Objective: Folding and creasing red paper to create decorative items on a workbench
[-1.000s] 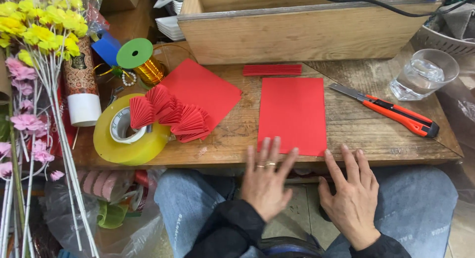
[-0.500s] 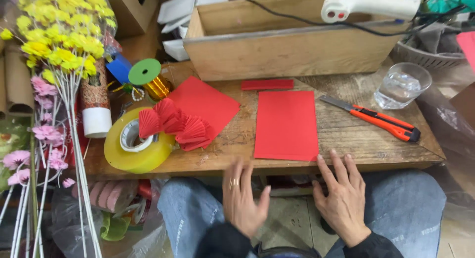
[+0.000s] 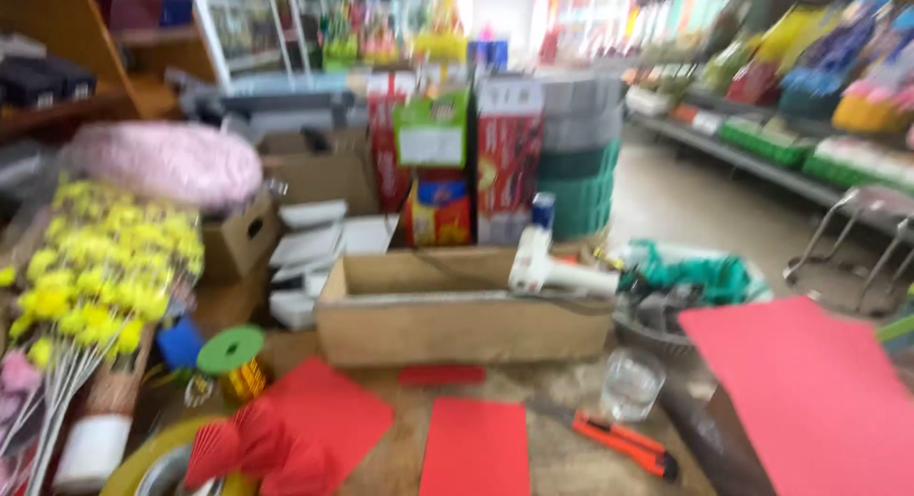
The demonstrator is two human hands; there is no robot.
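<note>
Neither of my hands is in view; the blurred head view now looks up across the wooden table (image 3: 562, 458) into a shop. A red paper sheet (image 3: 474, 448) lies flat at the near edge of the table. Left of it, several folded red paper fans (image 3: 249, 453) rest on another red sheet (image 3: 333, 415). A narrow red strip (image 3: 441, 374) lies in front of a long wooden box (image 3: 457, 325). An orange utility knife (image 3: 624, 442) lies to the right, near a clear glass cup (image 3: 631, 384).
A white glue gun (image 3: 557, 267) rests on the box rim. Yellow artificial flowers (image 3: 105, 258), a green spool (image 3: 231, 348) and a large yellow tape roll (image 3: 143, 458) stand at the left. A big red sheet (image 3: 819, 401) lies at the right. Boxes and shelves fill the background.
The view has swung upward from the table and my lap to the shop. Both hands, which hovered spread over my knees, have dropped out of the frame.
</note>
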